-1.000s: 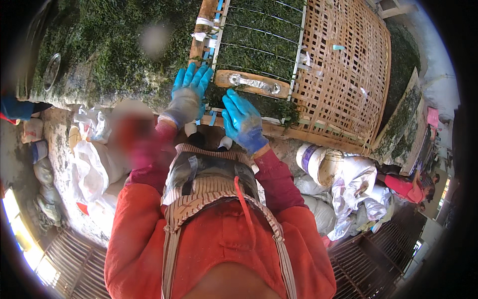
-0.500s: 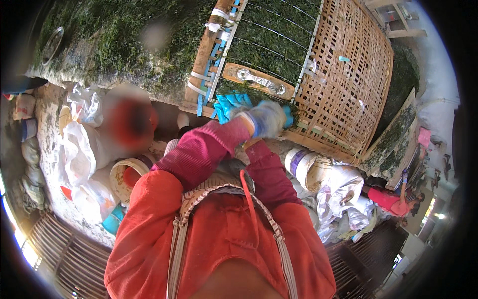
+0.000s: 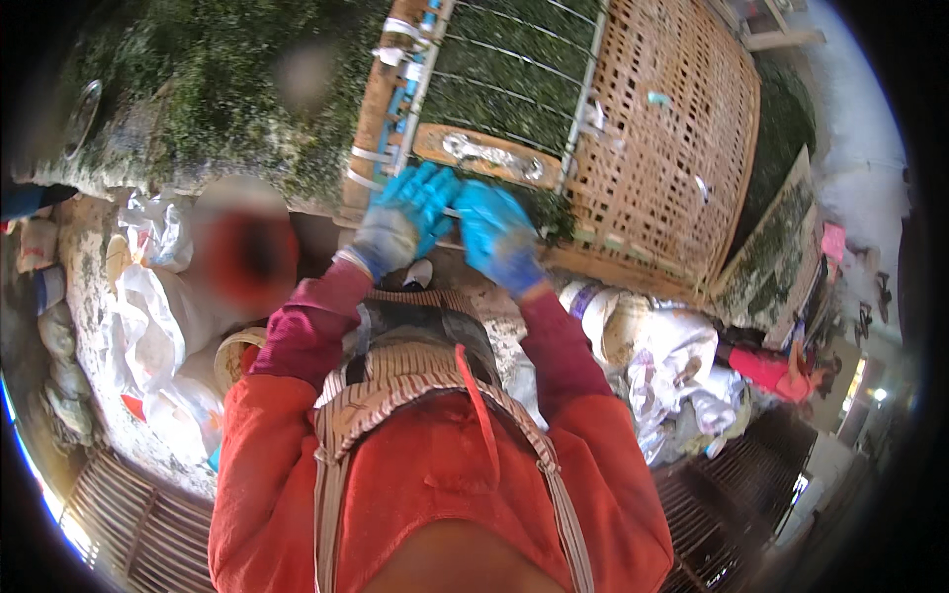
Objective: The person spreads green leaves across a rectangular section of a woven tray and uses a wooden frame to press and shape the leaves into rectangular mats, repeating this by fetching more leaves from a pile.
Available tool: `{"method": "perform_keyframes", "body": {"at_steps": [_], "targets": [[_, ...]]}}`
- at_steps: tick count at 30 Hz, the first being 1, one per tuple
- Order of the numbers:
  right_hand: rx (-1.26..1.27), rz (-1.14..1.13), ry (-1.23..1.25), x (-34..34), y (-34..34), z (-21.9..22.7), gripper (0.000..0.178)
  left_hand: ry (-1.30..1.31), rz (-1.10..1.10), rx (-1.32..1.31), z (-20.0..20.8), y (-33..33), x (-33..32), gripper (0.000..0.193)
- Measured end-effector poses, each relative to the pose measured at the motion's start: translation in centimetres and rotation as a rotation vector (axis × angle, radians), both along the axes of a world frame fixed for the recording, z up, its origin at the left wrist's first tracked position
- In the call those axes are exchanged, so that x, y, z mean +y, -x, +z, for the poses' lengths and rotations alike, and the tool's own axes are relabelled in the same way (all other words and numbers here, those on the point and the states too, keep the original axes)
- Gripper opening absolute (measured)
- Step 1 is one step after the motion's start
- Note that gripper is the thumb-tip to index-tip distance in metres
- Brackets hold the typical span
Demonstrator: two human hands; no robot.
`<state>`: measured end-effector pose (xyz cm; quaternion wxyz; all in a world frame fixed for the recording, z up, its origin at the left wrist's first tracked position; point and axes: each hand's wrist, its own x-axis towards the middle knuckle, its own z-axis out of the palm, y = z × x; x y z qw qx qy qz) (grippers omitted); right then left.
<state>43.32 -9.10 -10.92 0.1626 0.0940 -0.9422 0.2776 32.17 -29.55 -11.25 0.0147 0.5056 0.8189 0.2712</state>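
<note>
My left hand (image 3: pixel 403 219), in a blue glove, rests with its fingers spread at the near left corner of a frame with light strips (image 3: pixel 415 94). Close beside it, my right hand (image 3: pixel 497 235) in a matching glove lies palm down on the near edge, fingers held together and partly hidden. Neither hand visibly grips anything. Just beyond them is a wooden bar (image 3: pixel 542 170) with a shiny metallic strip on top. Dark green, leafy material (image 3: pixel 509 84), crossed by thin pale lines, fills the frame. To the right lies a woven lattice panel (image 3: pixel 662 148).
More green material (image 3: pixel 237 99) covers the worktop at left. White sacks (image 3: pixel 148 306) and a blurred red container (image 3: pixel 247 247) stand below it. A tipped white bucket (image 3: pixel 613 321) and pale plastic bags (image 3: pixel 682 361) lie at right. A person in red (image 3: pixel 766 371) is farther right.
My hands have moved apart from their crossed, overlapping position; my right hand was blurred across the left and now lies to its right. The view has shifted slightly.
</note>
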Motion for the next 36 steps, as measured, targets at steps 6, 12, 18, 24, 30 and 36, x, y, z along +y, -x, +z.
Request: {"method": "perform_keyframes", "body": {"at_steps": [6, 12, 18, 24, 30, 36], "targets": [[0.052, -0.056, 0.008, -1.8, 1.3, 3.6, 0.033, -0.070, -0.001, 0.157, -2.7, -0.5, 0.1, 0.049], [-0.106, 0.113, 0.258, -15.4, 17.1, 2.6, 0.054, 0.490, -0.069, -0.334, 0.3, 0.5, -0.2, 0.050], [-0.226, 0.235, -0.143, -19.7, 26.4, -4.7, 0.041, 0.445, -0.056, -0.357, -0.9, 0.5, -0.5, 0.050], [-0.055, 0.168, 0.427, -16.8, 23.4, -1.6, 0.032, 0.413, -0.047, -0.301, -1.7, 0.4, 0.2, 0.049], [0.230, 0.129, 0.281, -10.1, 13.1, 7.2, 0.046, 0.276, 0.012, -0.059, -1.8, 0.1, -0.1, 0.049], [-0.106, -0.252, -0.249, 2.5, -1.2, 3.5, 0.042, -0.032, 0.008, 0.189, -0.3, -0.3, 1.5, 0.046]]}}
